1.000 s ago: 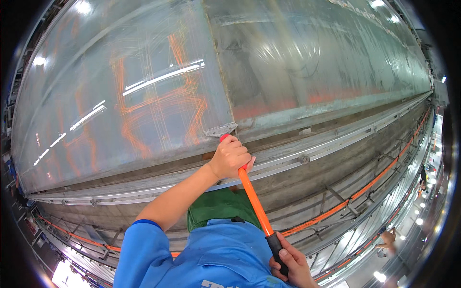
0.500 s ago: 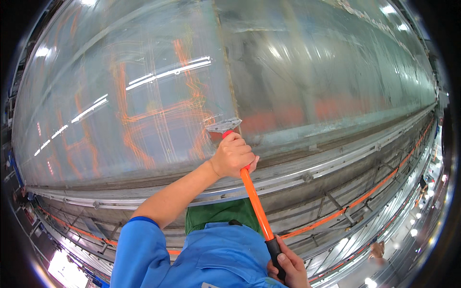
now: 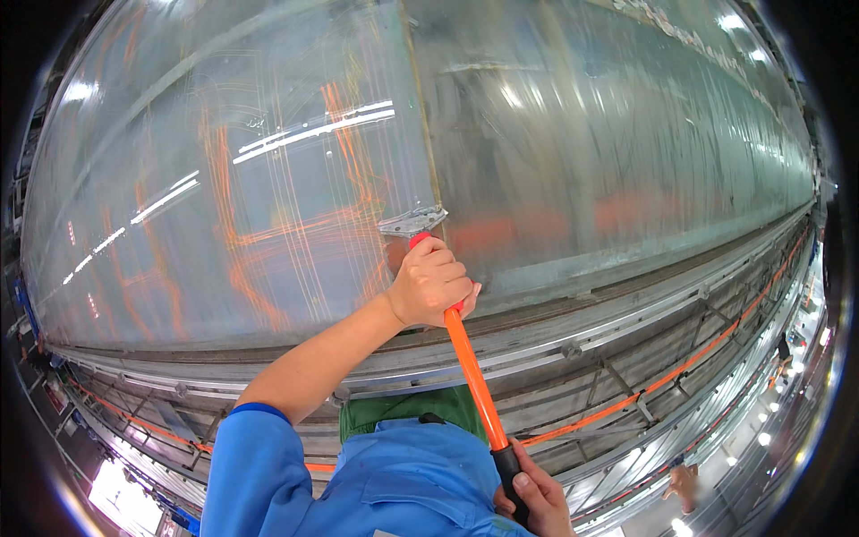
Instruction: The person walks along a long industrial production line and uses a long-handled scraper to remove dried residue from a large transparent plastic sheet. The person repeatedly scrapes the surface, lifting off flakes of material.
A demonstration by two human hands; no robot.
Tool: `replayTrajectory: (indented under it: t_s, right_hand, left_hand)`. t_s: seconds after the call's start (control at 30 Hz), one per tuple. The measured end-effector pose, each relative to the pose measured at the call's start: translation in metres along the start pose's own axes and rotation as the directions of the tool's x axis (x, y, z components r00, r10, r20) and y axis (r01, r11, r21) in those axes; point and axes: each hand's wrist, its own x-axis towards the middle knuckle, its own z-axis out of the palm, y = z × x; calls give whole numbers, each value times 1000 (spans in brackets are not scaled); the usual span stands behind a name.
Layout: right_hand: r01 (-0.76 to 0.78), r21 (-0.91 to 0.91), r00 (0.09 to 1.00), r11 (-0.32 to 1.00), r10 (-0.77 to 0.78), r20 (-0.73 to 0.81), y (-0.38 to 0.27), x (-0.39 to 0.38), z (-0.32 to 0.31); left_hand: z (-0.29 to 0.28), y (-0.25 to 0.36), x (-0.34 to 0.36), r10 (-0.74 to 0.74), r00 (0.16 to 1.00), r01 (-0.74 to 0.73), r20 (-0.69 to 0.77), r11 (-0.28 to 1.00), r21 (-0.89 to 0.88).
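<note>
Both of my hands hold a long-handled scraper with an orange shaft and a black end grip. My left hand is closed round its red neck, just below the head. Lower down, near my body, my right hand wraps the black grip. The scraper's flat metal head lies against a large shiny panel, beside a brownish seam. Left of the seam the surface is smoother and mirrors light tubes and orange lines; right of it a streaked, wrinkled layer shows.
A metal rail runs along the panel's near edge, close to my waist. Below it are framework and a long orange bar. At the lower right another person's hand shows, blurred.
The scraper and my left hand have shifted slightly away from me, up along the seam. My right hand has moved a little to the left. Both keep their hold.
</note>
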Motion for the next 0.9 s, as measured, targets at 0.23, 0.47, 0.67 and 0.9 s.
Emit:
replayTrajectory:
  t_s: [0.23,0.47,0.67,0.9]
  right_hand:
    - [-19,-22,1000,1000,19,-1,-22,16,17]
    - [18,-48,1000,999,-17,24,-55,33,37]
    - [37,-121,999,992,-34,32,-84,46,56]
    - [2,-117,999,993,2,34,-129,69,91]
  left_hand:
    - [-6,-28,19,21,999,-20,-43,1000,19]
    - [-13,-65,45,26,995,-22,-95,999,37]
    - [-16,-91,64,29,989,-21,-143,998,55]
    - [-25,-141,98,63,971,-45,-231,995,84]
